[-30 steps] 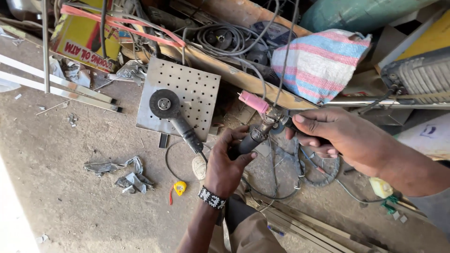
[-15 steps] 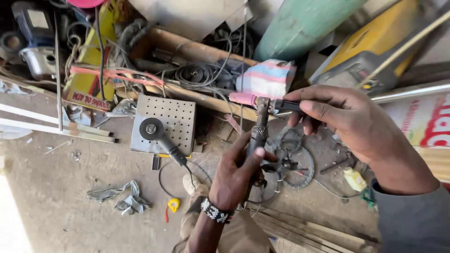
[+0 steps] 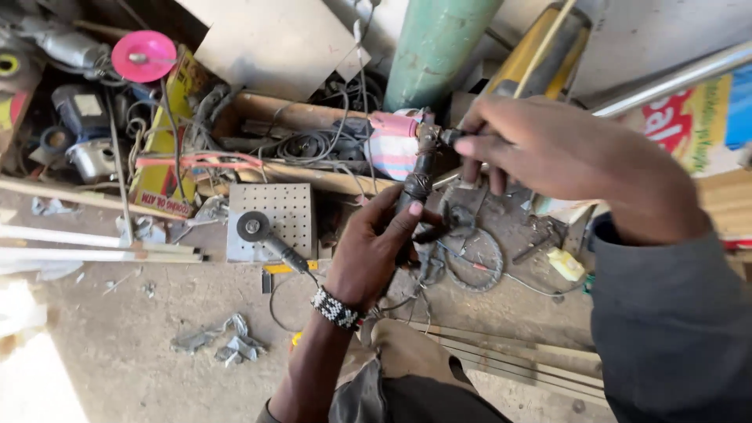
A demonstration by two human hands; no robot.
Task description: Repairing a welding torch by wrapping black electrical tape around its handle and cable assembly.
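My left hand (image 3: pixel 368 251), with a beaded black-and-white wristband, grips the dark handle of a welding torch (image 3: pixel 415 184) and holds it upright. The torch head carries a pink nozzle (image 3: pixel 394 124) that points left. My right hand (image 3: pixel 556 157) is closed on the small back end of the torch head, fingertips pinching it from the right. A cable runs down from the handle toward my lap.
An angle grinder (image 3: pixel 262 233) lies across a perforated metal plate (image 3: pixel 274 219) on the concrete floor. A green gas cylinder (image 3: pixel 439 47) stands behind. Tangled cables, a striped cloth (image 3: pixel 392 153), metal bars (image 3: pixel 86 251) at left, crumpled scrap (image 3: pixel 223 345) and a pink disc (image 3: pixel 143 56) lie around.
The view has tilted up and moved closer. My right hand has shifted onto the back of the torch head, and the torch now stands more upright in my left hand.
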